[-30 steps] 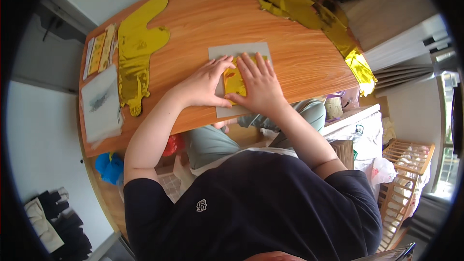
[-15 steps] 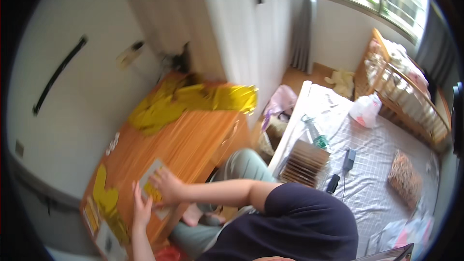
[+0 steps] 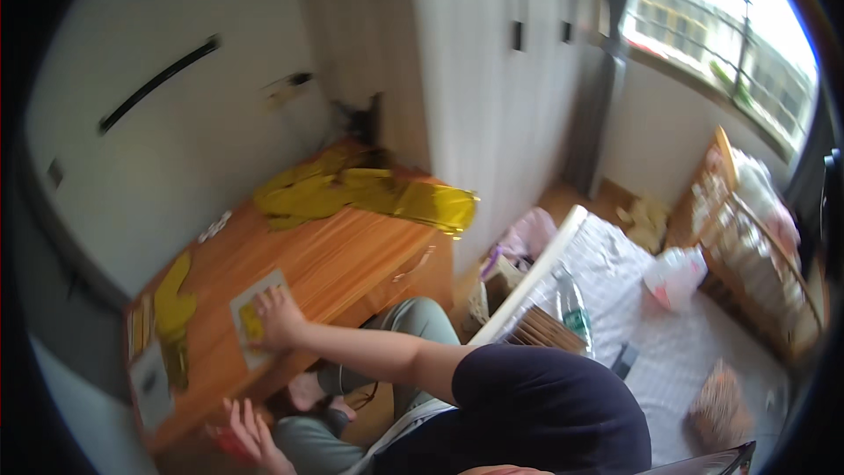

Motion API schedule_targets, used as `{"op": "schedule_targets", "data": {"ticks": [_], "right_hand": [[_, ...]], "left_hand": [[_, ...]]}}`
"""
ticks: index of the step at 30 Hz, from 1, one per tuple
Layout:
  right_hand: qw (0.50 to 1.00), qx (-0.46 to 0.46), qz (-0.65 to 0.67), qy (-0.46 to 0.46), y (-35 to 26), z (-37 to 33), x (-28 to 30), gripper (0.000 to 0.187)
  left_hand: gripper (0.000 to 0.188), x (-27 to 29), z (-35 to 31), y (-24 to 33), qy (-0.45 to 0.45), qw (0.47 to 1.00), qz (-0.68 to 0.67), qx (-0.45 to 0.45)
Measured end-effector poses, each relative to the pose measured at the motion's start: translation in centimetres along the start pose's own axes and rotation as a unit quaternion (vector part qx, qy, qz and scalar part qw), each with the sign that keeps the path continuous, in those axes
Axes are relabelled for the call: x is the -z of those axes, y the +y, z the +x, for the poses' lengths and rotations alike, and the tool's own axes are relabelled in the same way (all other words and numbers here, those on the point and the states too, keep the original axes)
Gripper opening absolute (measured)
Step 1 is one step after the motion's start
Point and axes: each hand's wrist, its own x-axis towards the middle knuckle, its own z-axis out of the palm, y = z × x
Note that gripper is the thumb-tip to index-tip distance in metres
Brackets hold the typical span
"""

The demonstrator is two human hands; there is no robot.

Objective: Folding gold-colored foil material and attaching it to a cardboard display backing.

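Note:
My right hand (image 3: 281, 320) rests with its fingers spread over a small yellow piece (image 3: 252, 324), which lies on a pale rectangular card (image 3: 274, 280) on the wooden desk (image 3: 308, 255). The hand hides part of both. My left hand (image 3: 251, 436) is lower, off the desk's front edge, with its fingers stretched apart. A red thing (image 3: 227, 442) shows beside those fingers; its kind is unclear, as is whether they touch it. Left of the card lie a cut yellow foil strip (image 3: 174, 299) and another pale card (image 3: 151, 383) with a grey patch.
Crumpled yellow foil (image 3: 378, 193) covers the desk's far end. Small white bits (image 3: 215, 226) lie by the wall. On the bed to the right are a plastic bottle (image 3: 573, 308), brown cardboard (image 3: 541, 331), a white plastic bag (image 3: 675, 278) and a patterned cushion (image 3: 721, 405).
My left hand has left the card and moved down past the desk's front edge, toward the red thing. The right hand stays on the yellow piece. The whole view has shifted.

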Motion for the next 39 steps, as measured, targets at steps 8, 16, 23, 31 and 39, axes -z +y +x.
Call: {"op": "schedule_targets", "data": {"ticks": [8, 16, 23, 31, 39], "right_hand": [[0.989, 0.007, -0.063, 0.134, 0.5, 1.5, -3.8, 0.105], [0.989, 0.024, -0.08, 0.124, 0.5, 2.8, -4.7, 0.106], [0.997, -0.005, -0.067, 0.044, 0.6, 3.3, -3.9, 0.113], [0.997, 0.0, -0.067, 0.046, -0.6, 3.4, -4.1, 0.112], [0.995, -0.002, -0.073, 0.064, 0.3, 3.4, -4.5, 0.108]], "left_hand": [[0.08, 6.5, -9.3, 7.0, -0.078, 0.989, -0.064, -0.11], [0.084, 11.2, -14.5, 11.3, -0.298, 0.857, -0.128, -0.401], [0.083, 12.7, -16.9, 16.0, -0.319, 0.793, -0.285, -0.434], [0.066, 14.8, -14.7, 12.8, -0.308, 0.745, -0.261, -0.531], [0.076, 20.3, -6.3, 10.4, -0.263, 0.809, -0.159, -0.501]]}}
